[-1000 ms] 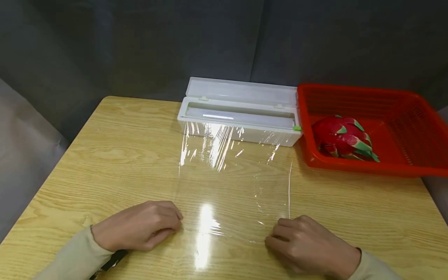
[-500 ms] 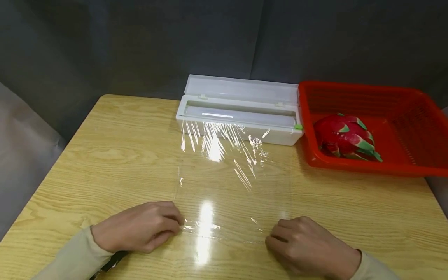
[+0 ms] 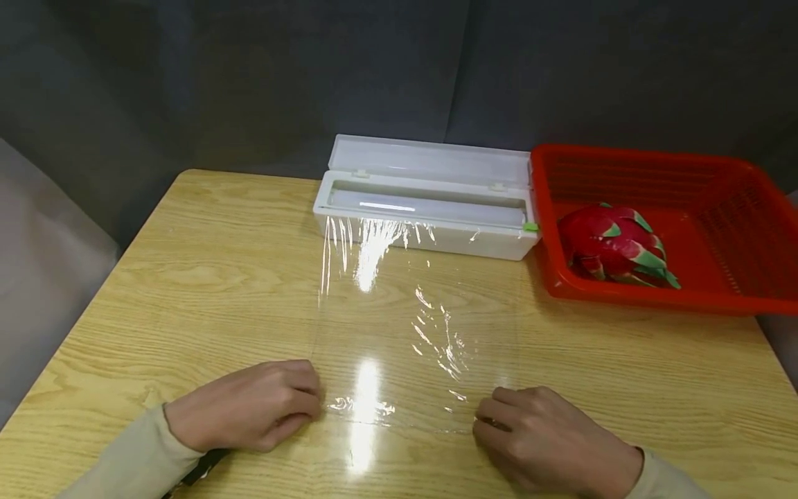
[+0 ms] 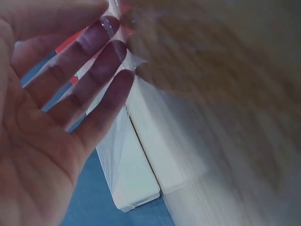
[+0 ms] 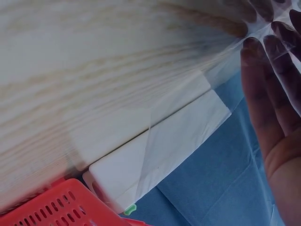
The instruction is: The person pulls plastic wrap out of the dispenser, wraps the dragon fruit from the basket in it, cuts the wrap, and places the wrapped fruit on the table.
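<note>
A sheet of clear cling film (image 3: 405, 333) runs from the white dispenser box (image 3: 424, 239) toward me, lying low over the tabletop. My left hand (image 3: 255, 405) holds its near left corner between thumb and fingers. At the near right corner, my right hand (image 3: 548, 436) grips the film the same way. Inside the open-lidded box lies the film roll (image 3: 430, 206), and a green slider (image 3: 530, 227) sits at its right end. In the left wrist view, film covers the fingertips (image 4: 124, 77); the right wrist view shows the film touching the right fingers (image 5: 254, 52).
A red plastic basket (image 3: 661, 302) stands to the right of the box, close against it, with a dragon fruit (image 3: 614, 242) inside. The wooden table (image 3: 187, 298) ends at a dark curtain (image 3: 280, 83) behind. A black strap-like object (image 3: 202, 466) lies under the left wrist.
Both hands stay nearly still; the left hand has shifted very slightly left. Reflections and wrinkles on the film have changed. Basket and box keep their places.
</note>
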Available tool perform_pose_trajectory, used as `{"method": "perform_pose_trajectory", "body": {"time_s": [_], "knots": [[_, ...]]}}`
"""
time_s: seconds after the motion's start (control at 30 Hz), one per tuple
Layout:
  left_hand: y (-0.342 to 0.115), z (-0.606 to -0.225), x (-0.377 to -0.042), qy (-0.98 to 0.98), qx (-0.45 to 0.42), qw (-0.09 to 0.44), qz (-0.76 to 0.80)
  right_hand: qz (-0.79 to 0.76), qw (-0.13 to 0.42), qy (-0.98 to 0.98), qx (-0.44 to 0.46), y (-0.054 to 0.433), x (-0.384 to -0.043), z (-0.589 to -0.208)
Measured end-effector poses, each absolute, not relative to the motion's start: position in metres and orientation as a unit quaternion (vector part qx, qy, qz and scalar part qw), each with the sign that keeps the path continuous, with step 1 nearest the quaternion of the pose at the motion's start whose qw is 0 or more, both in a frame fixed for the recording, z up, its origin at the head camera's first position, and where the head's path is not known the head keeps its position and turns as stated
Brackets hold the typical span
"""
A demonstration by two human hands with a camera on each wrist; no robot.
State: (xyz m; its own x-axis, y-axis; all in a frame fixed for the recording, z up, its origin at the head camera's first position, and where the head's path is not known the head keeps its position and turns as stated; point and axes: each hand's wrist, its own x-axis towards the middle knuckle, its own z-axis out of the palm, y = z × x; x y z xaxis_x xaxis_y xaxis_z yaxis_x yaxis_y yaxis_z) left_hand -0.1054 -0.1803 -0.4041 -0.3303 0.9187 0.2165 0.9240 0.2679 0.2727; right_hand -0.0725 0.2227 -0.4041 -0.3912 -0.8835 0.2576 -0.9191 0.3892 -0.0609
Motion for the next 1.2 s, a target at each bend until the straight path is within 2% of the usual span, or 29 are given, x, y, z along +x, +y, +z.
{"method": "perform_pose_trajectory", "body": {"time_s": [0.17, 0.57, 0.77, 1.2], "knots": [[-0.1804, -0.4034, -0.1037, -0.804, -0.569, 0.003, -0.174, 0.092, 0.111, -0.825, 0.547, 0.2223, -0.0709, -0.4054], [-0.1799, -0.4031, -0.0997, -0.821, -0.552, 0.018, -0.144, 0.068, 0.094, -0.841, 0.528, 0.221, -0.0663, -0.4019], [-0.1802, -0.4017, -0.0981, -0.828, -0.543, 0.009, -0.144, 0.067, 0.087, -0.847, 0.52, 0.221, -0.0654, -0.4023], [-0.1783, -0.3988, -0.1, -0.813, -0.562, 0.049, -0.145, 0.063, 0.13, -0.839, 0.525, 0.2228, -0.0688, -0.4041]]}}
